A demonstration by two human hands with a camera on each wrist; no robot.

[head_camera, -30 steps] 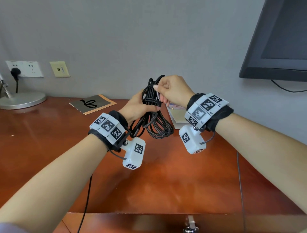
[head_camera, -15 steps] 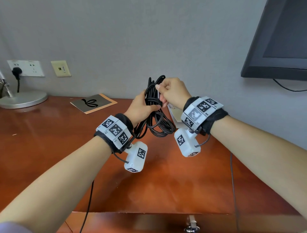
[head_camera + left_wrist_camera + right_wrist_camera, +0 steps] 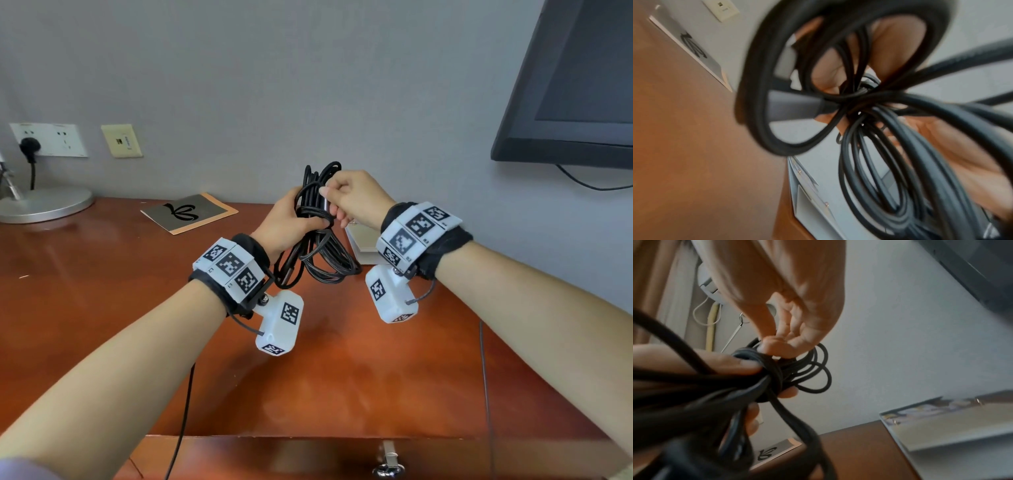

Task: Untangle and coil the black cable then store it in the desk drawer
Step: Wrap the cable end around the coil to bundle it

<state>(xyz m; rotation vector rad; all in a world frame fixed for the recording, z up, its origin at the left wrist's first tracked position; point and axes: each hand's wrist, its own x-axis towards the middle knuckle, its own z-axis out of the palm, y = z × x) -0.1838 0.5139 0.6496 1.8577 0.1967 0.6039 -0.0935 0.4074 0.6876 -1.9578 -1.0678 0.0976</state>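
Cable: the black cable (image 3: 317, 236) looked light, limp and springy; its loops would likely slip apart.
Hold: the left hand (image 3: 286, 224) clamped the coil's wrapped waist.
Right hand (image 3: 356, 200): pinched the loose end at the wrap.

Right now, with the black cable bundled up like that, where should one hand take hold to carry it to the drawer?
Probably the wrapped waist of the black cable, from the side, where the left hand grips it: turns cinch the loops there, while both ends fan loose.

Wooden desk (image 3: 342, 383) with lamp base (image 3: 44, 205), booklet (image 3: 190, 212)
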